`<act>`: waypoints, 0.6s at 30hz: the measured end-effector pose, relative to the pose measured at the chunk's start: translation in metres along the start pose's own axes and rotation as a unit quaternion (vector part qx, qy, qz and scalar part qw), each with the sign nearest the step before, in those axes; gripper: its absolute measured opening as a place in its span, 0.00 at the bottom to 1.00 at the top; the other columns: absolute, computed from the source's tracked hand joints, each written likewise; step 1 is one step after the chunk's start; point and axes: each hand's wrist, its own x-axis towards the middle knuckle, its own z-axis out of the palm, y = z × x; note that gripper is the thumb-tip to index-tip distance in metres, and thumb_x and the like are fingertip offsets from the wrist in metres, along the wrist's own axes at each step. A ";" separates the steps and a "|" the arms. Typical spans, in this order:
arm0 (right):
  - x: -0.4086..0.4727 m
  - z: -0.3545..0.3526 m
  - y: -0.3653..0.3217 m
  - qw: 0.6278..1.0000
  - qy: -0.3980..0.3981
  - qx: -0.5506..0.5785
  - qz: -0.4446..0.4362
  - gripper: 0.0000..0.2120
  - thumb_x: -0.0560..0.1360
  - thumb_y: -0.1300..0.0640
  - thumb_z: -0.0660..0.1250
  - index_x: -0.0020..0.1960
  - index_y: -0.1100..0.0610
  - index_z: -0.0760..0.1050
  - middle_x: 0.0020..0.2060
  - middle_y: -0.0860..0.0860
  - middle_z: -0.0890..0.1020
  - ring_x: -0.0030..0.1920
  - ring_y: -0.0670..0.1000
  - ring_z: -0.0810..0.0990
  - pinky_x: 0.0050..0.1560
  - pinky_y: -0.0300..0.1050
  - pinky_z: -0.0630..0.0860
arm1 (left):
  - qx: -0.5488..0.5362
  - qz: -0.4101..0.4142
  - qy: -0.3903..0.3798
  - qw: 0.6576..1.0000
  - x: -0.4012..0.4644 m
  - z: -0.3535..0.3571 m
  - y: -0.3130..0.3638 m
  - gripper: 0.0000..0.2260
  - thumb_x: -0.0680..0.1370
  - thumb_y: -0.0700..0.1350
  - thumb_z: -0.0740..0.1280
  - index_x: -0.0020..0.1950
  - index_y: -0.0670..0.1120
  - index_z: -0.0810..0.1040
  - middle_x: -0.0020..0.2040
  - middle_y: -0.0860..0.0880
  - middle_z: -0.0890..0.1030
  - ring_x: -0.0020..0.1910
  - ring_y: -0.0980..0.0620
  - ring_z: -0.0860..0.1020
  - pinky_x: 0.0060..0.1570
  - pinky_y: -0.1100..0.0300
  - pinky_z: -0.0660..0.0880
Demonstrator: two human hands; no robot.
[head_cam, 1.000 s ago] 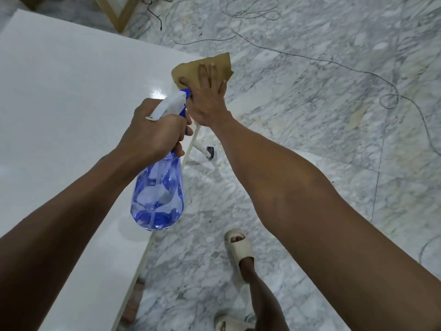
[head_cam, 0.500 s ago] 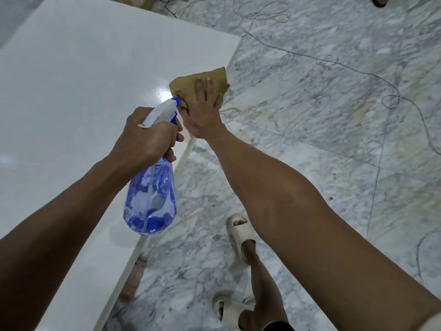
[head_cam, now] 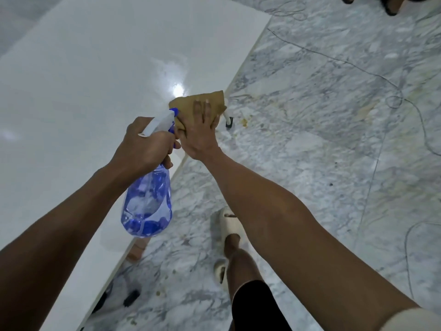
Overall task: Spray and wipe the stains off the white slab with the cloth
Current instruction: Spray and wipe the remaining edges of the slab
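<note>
We see the right hand (head_cam: 199, 132) laid flat with its fingers straight on the tan cloth (head_cam: 202, 101), pressing it onto the white slab (head_cam: 83, 91) at its right edge, while the left hand (head_cam: 143, 149) has its fingers curled tight around the neck of the blue spray bottle (head_cam: 148, 204), held above the slab with its white nozzle just beside the cloth. We cannot tell whether a finger rests on the trigger, since the hand covers it, and no stains are distinct on the glossy, glare-lit surface. Beneath, a beige sandal (head_cam: 228, 223) stands on the marble floor (head_cam: 322, 139), the right arm crossing over part of it.
</note>
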 end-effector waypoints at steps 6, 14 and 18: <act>-0.035 0.005 -0.033 0.998 -0.066 -0.021 0.010 0.34 0.77 0.36 0.36 0.80 0.43 0.57 0.80 0.60 0.53 0.79 0.66 0.45 0.73 0.72 0.46 | 0.007 -0.002 0.009 1.000 -0.021 -0.024 -0.019 0.18 0.64 0.40 0.60 0.47 0.32 0.79 0.44 0.30 0.82 0.22 0.48 0.78 0.40 0.40 0.82; -0.048 0.006 -0.051 0.997 -0.048 0.029 0.052 0.24 0.83 0.41 0.49 0.78 0.42 0.61 0.81 0.58 0.51 0.80 0.63 0.43 0.74 0.71 0.44 | 0.034 0.028 -0.010 0.999 -0.014 -0.048 -0.041 0.12 0.71 0.35 0.60 0.49 0.35 0.80 0.46 0.36 0.84 0.27 0.44 0.79 0.39 0.50 0.82; -0.077 0.018 -0.075 0.997 -0.027 0.049 0.057 0.23 0.84 0.42 0.51 0.77 0.43 0.63 0.80 0.58 0.53 0.80 0.62 0.44 0.75 0.70 0.45 | 0.038 0.037 -0.022 0.998 -0.022 -0.060 -0.056 0.17 0.67 0.41 0.61 0.49 0.33 0.80 0.46 0.30 0.82 0.26 0.46 0.80 0.39 0.48 0.83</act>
